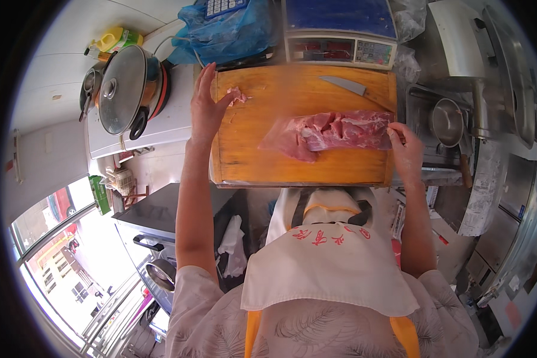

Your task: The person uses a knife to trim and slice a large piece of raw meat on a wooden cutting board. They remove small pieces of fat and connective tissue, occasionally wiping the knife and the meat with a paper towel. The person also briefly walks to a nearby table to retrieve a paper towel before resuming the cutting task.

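Note:
A long slab of raw pinkish-red meat [346,131] lies across the wooden cutting board [250,161], with several cuts along its upper side. My right hand [407,152] pinches the slab's right end near the board's right edge. Over the board's left edge, my left hand [206,110] is raised with thumb and fingers apart, holding nothing. Beside its thumb sits a small heap of meat scraps [237,95]. A knife [347,85] with a wooden handle rests at the upper right of the board, behind the slab and touched by neither hand.
Behind the board stands a weighing scale [339,51]; a blue plastic bag [221,39] is to its left. A lidded pot [125,89] occupies the left counter. Right of the board are a small saucepan [447,122] and a metal tray [420,101].

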{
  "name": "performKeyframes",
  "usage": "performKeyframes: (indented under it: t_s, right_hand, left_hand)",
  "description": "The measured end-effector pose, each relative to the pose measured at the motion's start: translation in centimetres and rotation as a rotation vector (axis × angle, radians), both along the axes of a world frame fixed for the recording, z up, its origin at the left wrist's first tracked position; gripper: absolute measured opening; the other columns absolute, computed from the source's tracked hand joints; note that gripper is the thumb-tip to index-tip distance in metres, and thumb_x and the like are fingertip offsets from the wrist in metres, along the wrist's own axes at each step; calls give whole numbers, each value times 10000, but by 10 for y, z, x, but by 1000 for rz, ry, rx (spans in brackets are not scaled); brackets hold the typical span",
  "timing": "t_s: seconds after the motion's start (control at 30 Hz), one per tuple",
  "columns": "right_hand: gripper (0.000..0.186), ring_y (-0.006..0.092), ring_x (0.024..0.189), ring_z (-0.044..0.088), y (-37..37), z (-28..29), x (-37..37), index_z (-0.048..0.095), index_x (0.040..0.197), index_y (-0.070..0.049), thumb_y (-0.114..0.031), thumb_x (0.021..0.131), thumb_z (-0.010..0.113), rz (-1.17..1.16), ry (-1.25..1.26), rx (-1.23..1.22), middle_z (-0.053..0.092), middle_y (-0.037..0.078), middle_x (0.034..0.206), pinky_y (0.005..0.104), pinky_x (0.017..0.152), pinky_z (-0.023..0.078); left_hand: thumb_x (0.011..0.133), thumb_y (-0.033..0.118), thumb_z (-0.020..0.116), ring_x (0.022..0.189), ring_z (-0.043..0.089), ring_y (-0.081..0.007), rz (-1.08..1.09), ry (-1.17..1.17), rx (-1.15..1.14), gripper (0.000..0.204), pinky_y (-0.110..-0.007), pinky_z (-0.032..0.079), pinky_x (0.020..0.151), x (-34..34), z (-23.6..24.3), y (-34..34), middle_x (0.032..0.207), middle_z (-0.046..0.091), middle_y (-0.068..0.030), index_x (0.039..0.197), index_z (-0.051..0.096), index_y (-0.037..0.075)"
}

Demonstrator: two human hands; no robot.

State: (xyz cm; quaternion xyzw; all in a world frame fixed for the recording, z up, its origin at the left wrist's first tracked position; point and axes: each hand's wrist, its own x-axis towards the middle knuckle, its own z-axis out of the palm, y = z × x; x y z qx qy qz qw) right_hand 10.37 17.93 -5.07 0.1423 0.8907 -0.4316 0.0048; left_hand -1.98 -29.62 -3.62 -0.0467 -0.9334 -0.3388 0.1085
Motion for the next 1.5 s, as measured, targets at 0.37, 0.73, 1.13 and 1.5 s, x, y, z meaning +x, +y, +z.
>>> performKeyframes:
  t_s: [0.37, 0.73, 1.13, 1.5]
  right_hand:
    - [251, 384, 1092, 705, 36, -30, -78, 749, 1170, -51, -196, 969, 788, 297, 126, 305, 752, 171, 1138, 459, 926, 563]
    - [322, 419, 990, 702, 56, -51, -146, 726, 1153, -35, -250, 916, 756, 759, -3, 589, 732, 170, 1060, 504, 867, 564]
    - [474, 68, 603, 478, 90, -8, 50, 643, 1332, -34, -414, 1123, 452, -80, -387, -1005, 565, 12, 758, 234, 565, 360]
    - [388, 57, 601, 488, 51, -1, 104, 680, 1297, -40, -365, 1170, 509, -66, -415, -944, 568, -19, 774, 230, 562, 376]
  left_hand:
    - [996, -56, 630, 1066, 696, -386, -176, 168, -138, 257, -468, 552, 916, 29, -6, 50, 1126, 739, -157, 1185, 771, 47]
    - [1038, 24, 698, 945, 701, -144, -189, -312, 181, 160, -289, 555, 845, 75, 33, 182, 1048, 727, -94, 1184, 759, 7]
    - [892, -54, 781, 802, 739, -182, -361, -103, 75, 183, -314, 609, 698, 101, -31, 274, 995, 733, -90, 1057, 782, 24]
    - [809, 26, 805, 739, 718, -292, -456, 53, -383, 121, -407, 588, 674, 87, -19, 294, 868, 700, -108, 908, 740, 49]
